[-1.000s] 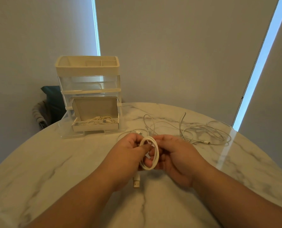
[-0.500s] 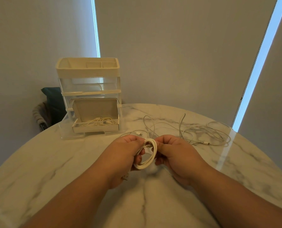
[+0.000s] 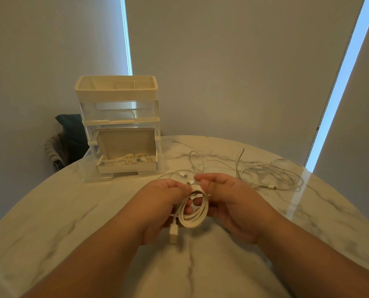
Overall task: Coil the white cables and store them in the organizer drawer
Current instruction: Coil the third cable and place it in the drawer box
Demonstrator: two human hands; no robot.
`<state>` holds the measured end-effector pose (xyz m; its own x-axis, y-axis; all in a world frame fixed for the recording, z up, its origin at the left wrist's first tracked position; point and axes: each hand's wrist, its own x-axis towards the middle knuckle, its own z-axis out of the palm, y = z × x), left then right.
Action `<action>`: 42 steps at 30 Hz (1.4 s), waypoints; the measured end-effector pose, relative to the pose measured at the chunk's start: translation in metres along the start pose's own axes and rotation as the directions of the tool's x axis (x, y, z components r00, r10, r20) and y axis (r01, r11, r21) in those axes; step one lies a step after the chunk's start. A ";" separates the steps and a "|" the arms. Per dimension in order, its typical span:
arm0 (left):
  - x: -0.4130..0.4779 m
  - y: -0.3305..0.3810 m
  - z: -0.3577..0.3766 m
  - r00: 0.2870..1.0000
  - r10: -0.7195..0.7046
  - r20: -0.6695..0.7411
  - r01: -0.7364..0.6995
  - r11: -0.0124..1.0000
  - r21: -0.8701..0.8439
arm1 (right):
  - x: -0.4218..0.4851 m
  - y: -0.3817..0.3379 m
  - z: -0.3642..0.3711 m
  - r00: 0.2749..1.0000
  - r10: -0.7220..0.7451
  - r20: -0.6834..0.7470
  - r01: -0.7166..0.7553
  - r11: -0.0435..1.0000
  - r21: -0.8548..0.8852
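A coiled white cable (image 3: 195, 212) hangs between both hands above the marble table (image 3: 71, 216). My left hand (image 3: 157, 203) pinches the coil's top left, and a USB plug (image 3: 173, 234) dangles below it. My right hand (image 3: 230, 201) grips the coil's top right and pinches its small end connector. The clear organizer (image 3: 119, 125) stands at the back left with its bottom drawer (image 3: 126, 166) pulled open; a white cable (image 3: 134, 159) lies inside. Loose white cables (image 3: 265, 173) sprawl on the table to the right.
A short cable end with a connector (image 3: 182, 174) lies just beyond my hands. A dark chair with cloth on it (image 3: 65, 143) sits behind the table's left edge. Window blinds fill the background.
The coil has tilted flatter and dropped slightly. The USB plug now hangs free below my left hand, and my right fingers have shifted up to the small end connector.
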<state>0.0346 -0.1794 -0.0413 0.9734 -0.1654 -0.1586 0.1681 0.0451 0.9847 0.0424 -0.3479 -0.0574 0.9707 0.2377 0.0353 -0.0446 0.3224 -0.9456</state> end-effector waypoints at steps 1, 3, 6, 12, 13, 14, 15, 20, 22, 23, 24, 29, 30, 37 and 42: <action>0.000 -0.001 0.001 1.000 -0.006 0.020 0.006 1.000 -0.009 | 0.001 0.002 0.000 1.000 -0.004 -0.012 0.004 0.998 -0.056; 0.000 -0.001 0.001 0.999 -0.013 0.046 0.014 1.000 -0.025 | 0.003 0.005 -0.003 0.998 -0.019 -0.064 0.011 0.993 -0.118; 0.002 0.001 -0.002 0.996 -0.015 0.088 0.020 0.998 -0.051 | 0.004 0.002 -0.005 0.993 -0.035 -0.117 0.020 0.991 -0.133; -0.001 0.003 -0.006 0.992 0.018 0.121 -0.017 1.000 -0.010 | 0.009 0.000 -0.007 0.979 -0.054 -0.196 0.034 0.994 -0.105; -0.002 0.002 -0.006 0.992 0.022 0.120 -0.024 1.000 0.013 | 0.009 -0.001 -0.007 0.977 -0.055 -0.205 0.037 0.995 -0.090; -0.002 0.001 -0.005 0.993 0.030 0.118 -0.034 0.999 0.027 | 0.008 -0.002 -0.008 0.977 -0.055 -0.207 0.041 0.996 -0.075; -0.002 0.000 -0.003 0.993 0.043 0.113 -0.047 0.998 0.031 | 0.009 -0.002 -0.009 0.977 -0.053 -0.205 0.041 0.997 -0.060; -0.001 -0.006 0.006 0.993 0.111 0.032 -0.113 0.992 0.049 | 0.006 -0.002 -0.006 0.990 -0.043 -0.137 0.041 0.999 -0.016; 0.000 -0.006 0.008 0.987 0.160 -0.005 -0.157 0.976 0.152 | 0.005 -0.002 -0.008 0.993 -0.082 -0.080 0.072 0.990 -0.124; -0.001 -0.006 0.009 0.982 0.186 -0.016 -0.179 0.962 0.205 | 0.004 -0.001 -0.010 0.990 -0.130 -0.048 0.111 0.951 -0.288; -0.001 -0.006 0.010 0.977 0.210 -0.025 -0.197 0.948 0.251 | 0.003 -0.002 -0.011 0.984 -0.180 -0.013 0.151 0.861 -0.485; -0.004 -0.003 0.010 0.967 0.252 -0.027 -0.227 0.907 0.355 | -0.002 -0.008 -0.007 0.963 -0.258 0.077 0.212 0.553 -0.806; -0.004 -0.002 0.009 0.973 0.229 -0.017 -0.212 0.924 0.318 | -0.002 -0.008 -0.008 0.964 -0.257 0.067 0.206 0.567 -0.798; -0.010 0.017 -0.009 0.988 0.145 -0.053 -0.127 0.957 0.260 | 0.006 -0.005 -0.014 0.977 -0.211 -0.027 0.154 0.788 -0.596; -0.002 0.010 -0.012 0.900 0.427 -0.088 -0.255 0.678 0.689 | 0.007 0.001 -0.007 0.992 -0.114 -0.046 0.088 0.918 -0.388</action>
<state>0.0366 -0.1668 -0.0319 0.9614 -0.0430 0.2719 -0.2414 -0.6062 0.7578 0.0503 -0.3524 -0.0602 0.9792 0.1575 0.1281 0.1357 -0.0387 -0.9900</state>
